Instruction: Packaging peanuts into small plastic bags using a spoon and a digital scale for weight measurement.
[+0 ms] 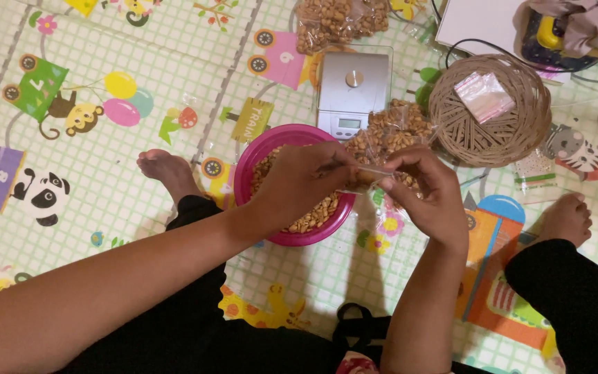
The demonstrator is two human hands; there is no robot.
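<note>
View from my head, looking down as I sit on a patterned play mat (140, 180). My left hand (302, 181) and my right hand (427, 197) meet above the pink bowl (257, 156), which is filled with roasted peanuts (313, 218). Between them I hold a small clear plastic bag (382, 149) of peanuts by its top edge: the fingers of both hands are narrowed to a pinch on the bag's mouth, left fingertips on its left part, right thumb and forefinger on its right part. The bag's filled body lies beyond my hands, between the bowl's rim and the woven basket (513, 131). Just behind the bowl stands a silver kitchen scale (353, 90), and beyond it rests a larger bag of peanuts (340, 21). A packet of empty clear bags (484, 95) lies inside the basket. My bare feet flank the bowl and basket.
</note>
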